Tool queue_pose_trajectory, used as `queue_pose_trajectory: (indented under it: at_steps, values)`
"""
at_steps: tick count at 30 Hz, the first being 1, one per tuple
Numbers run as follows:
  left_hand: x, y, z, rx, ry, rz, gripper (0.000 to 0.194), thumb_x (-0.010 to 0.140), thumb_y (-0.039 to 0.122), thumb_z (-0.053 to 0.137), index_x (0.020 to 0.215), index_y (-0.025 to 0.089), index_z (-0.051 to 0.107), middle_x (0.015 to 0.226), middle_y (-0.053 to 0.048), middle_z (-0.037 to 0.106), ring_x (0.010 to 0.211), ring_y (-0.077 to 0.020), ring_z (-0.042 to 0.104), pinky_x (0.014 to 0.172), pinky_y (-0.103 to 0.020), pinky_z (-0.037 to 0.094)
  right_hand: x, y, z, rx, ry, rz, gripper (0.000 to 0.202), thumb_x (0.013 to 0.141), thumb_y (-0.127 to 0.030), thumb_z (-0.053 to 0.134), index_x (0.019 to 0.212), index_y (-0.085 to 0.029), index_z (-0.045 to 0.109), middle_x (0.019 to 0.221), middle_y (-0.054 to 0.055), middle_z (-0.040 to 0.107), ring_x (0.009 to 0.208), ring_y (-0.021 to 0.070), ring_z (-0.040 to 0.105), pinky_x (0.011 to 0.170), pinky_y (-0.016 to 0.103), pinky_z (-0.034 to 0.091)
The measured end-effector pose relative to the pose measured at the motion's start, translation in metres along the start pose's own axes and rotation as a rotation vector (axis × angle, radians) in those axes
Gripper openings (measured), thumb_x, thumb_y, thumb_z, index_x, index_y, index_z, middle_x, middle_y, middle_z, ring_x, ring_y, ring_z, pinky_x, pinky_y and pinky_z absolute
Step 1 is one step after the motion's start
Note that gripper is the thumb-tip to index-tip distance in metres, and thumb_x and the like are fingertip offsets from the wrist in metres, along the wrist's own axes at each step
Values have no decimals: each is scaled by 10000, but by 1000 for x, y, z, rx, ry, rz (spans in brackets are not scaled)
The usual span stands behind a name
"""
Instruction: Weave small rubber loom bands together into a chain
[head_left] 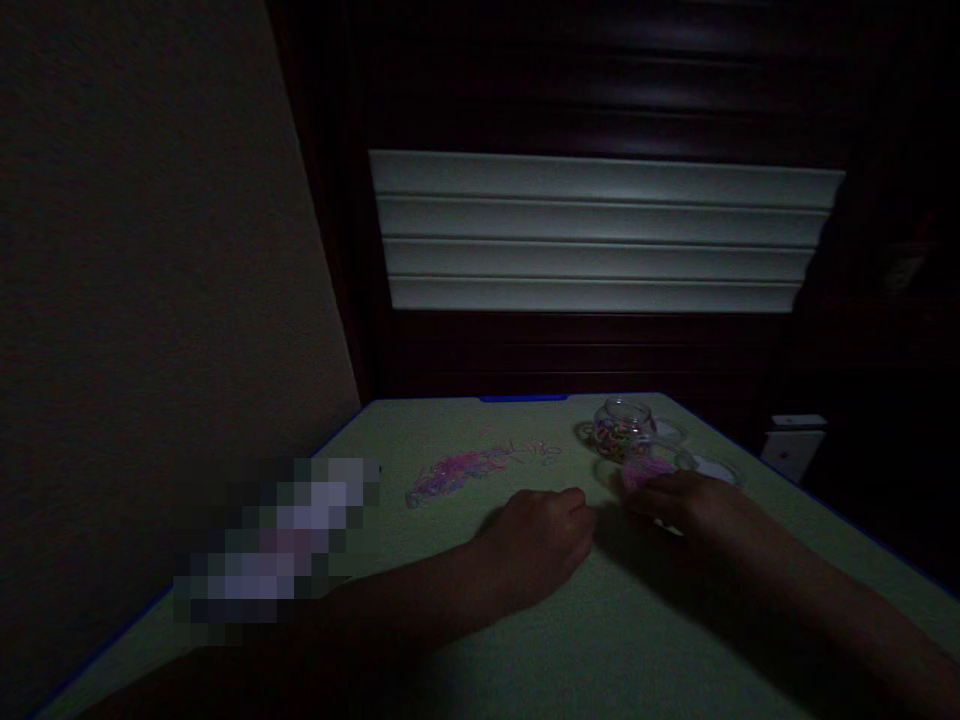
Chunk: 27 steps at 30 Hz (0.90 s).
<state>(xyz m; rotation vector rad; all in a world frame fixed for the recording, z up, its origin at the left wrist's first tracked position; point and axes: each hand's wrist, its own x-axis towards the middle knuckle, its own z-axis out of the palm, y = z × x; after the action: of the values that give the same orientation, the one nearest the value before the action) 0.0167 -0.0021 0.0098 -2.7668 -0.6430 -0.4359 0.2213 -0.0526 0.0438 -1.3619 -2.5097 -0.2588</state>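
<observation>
My left hand (541,535) rests low over the table with its fingers curled together. Whatever it may hold is hidden. My right hand (694,510) is closed against the near side of a small clear jar (649,470) with pink rubber bands showing in it; the grip is partly hidden in the dimness. Beyond my left hand lies a loose pile of pink and purple rubber bands (465,470), with several strays trailing right. Just behind the pink jar stands a round clear jar (624,432) holding bands of mixed colours.
Two clear round lids, one (667,432) beside the far jar and another (712,470) behind my right hand, lie on the table (600,620). A pixelated patch (277,540) covers something at the left edge. Beyond are a wall and a slatted panel (600,235).
</observation>
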Motion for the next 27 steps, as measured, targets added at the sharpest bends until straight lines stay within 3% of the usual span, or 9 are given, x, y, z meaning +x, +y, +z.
queue_pose_trajectory:
  at_steps: [6,11,15,21,27]
  values:
    - [0,4,-5,54,-53,-97,148,889,193,382,839,173,520,822,-11,548,649,-142,544,587,-281,466,1,1,0,-2,-23,3,148,794,-105,466,728,-172,581,695,28,587,617,126,521,577,242,332]
    - [2,2,-7,200,-132,-141,117,810,81,460,870,152,530,839,-48,558,663,-182,572,530,-289,474,0,2,2,15,-7,-7,155,816,-135,458,758,-183,593,714,31,598,640,138,535,590,253,345]
    - [5,-13,-6,337,-217,-285,173,779,25,479,905,108,563,863,-105,568,724,-201,597,558,-276,478,-1,1,0,29,-7,-3,170,838,-173,449,836,-189,618,743,42,612,655,148,544,584,257,354]
    - [4,-43,3,433,-255,-530,209,769,-6,462,904,56,610,866,-146,568,720,-236,622,552,-294,476,0,1,0,14,-11,-5,177,848,-185,452,828,-191,627,744,43,622,657,150,554,595,264,367]
    - [1,-49,12,431,-290,-593,261,766,-44,412,900,25,625,884,-184,576,733,-236,635,562,-283,478,-1,2,0,23,3,-2,184,837,-169,453,844,-191,635,777,57,636,685,161,569,607,273,379]
